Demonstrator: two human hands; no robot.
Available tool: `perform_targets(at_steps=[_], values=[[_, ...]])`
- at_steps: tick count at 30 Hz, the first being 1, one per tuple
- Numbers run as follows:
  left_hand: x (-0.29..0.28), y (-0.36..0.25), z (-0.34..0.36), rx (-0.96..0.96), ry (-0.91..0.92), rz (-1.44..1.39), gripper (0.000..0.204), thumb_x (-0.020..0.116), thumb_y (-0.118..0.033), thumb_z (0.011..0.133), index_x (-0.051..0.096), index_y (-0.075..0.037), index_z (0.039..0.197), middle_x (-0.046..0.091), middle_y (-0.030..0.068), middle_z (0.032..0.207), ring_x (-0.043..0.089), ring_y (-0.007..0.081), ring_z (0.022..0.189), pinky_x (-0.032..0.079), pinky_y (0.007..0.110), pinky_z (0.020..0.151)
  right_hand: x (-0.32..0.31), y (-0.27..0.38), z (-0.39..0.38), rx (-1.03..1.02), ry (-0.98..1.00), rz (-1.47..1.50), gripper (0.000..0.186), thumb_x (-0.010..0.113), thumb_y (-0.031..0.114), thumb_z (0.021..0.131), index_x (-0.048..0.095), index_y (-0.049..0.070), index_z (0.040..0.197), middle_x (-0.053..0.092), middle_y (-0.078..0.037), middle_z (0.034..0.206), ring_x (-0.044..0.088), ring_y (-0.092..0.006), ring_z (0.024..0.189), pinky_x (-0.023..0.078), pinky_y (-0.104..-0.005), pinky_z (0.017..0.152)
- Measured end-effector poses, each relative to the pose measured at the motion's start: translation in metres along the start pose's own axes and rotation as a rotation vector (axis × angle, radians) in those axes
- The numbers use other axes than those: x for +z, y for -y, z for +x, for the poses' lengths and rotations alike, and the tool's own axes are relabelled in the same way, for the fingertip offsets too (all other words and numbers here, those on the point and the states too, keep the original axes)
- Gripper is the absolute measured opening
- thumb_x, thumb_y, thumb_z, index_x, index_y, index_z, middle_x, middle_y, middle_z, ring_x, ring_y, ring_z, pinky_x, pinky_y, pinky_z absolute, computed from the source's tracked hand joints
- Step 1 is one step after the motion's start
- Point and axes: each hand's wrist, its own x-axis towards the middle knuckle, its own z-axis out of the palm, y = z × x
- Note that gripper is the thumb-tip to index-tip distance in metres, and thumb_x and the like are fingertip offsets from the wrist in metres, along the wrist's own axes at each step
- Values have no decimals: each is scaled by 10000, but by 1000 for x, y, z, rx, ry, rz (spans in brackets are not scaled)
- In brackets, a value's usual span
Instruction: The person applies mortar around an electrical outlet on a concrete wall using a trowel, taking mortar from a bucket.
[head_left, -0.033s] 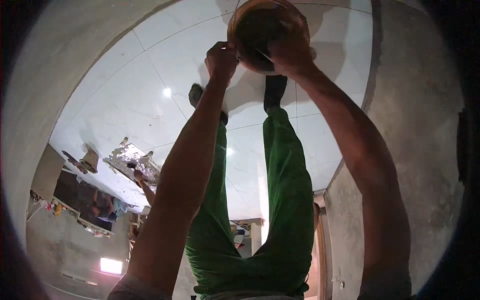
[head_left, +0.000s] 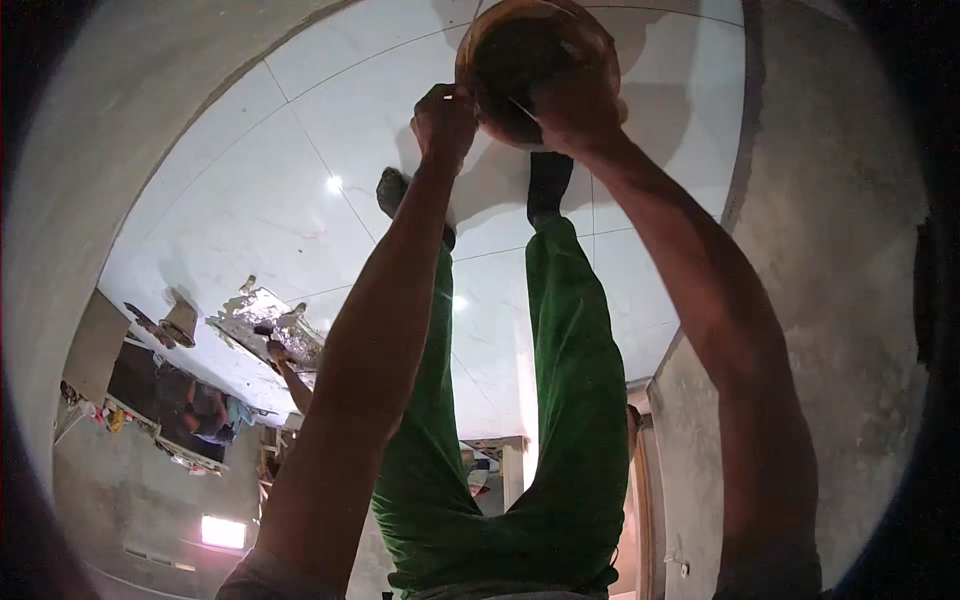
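Observation:
At the top of the view a round, orange-brown basin tilts toward me, its inside dark. My left hand is closed on the near left part of its rim. Inside the basin, at its right, my right hand is closed around something. A thin, pale edge sticks out from it toward the left. The rest of what it holds is hidden by the fingers and shadow. Whatever fills the basin is too dark to tell.
Pale floor tiles lie under the basin and my dark shoes. Grey walls rise at both sides. On the left, another person's hand works with a tool over a wet, smeared board. A small block-like object stands beside it.
My right hand and forearm have shifted slightly left. The basin and my left hand stay nearly in place.

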Motion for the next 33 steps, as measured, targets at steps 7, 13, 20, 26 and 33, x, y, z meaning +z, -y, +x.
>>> perform_targets(at_steps=[7, 13, 20, 26, 33], values=[[-10, 10, -16, -22, -37, 44, 278, 740, -124, 891, 694, -27, 1147, 754, 86, 874, 676, 133, 685, 535, 278, 595, -77, 55, -7, 196, 319, 168, 315, 704, 234, 804, 731, 30, 1043, 746, -189, 932, 735, -366, 962, 584, -479, 866], [-13, 30, -15, 88, 1, 113, 294, 766, -188, 891, 725, -43, 1144, 756, 101, 946, 722, 170, 796, 577, 332, 674, -61, 77, -42, 538, 351, 417, 363, 663, 219, 842, 705, 105, 1183, 727, -200, 1119, 693, -424, 1045, 562, -497, 902], [-23, 50, -15, -155, 124, -84, 371, 680, -301, 949, 720, -66, 1233, 763, 171, 930, 748, 264, 843, 586, 412, 755, -49, 75, -108, 588, -15, 684, 384, 666, 124, 846, 701, 59, 1222, 730, -190, 908, 714, -308, 826, 564, -389, 797], [-122, 75, -177, 114, 128, 663, 598, 614, -512, 944, 633, -47, 1320, 674, 274, 1251, 651, 463, 1143, 512, 539, 980, -149, 49, -154, 623, 109, 697, 301, 740, 215, 835, 705, 71, 1097, 740, -178, 905, 735, -387, 786, 601, -479, 737], [-264, 156, -394, -349, 216, 815, 970, 665, -728, 832, 528, 43, 1404, 651, 296, 1290, 616, 433, 1238, 498, 486, 1049, -312, 60, -198, 241, -199, 591, 399, 782, 224, 842, 599, 59, 1155, 714, -122, 871, 676, -385, 680, 538, -464, 615]])
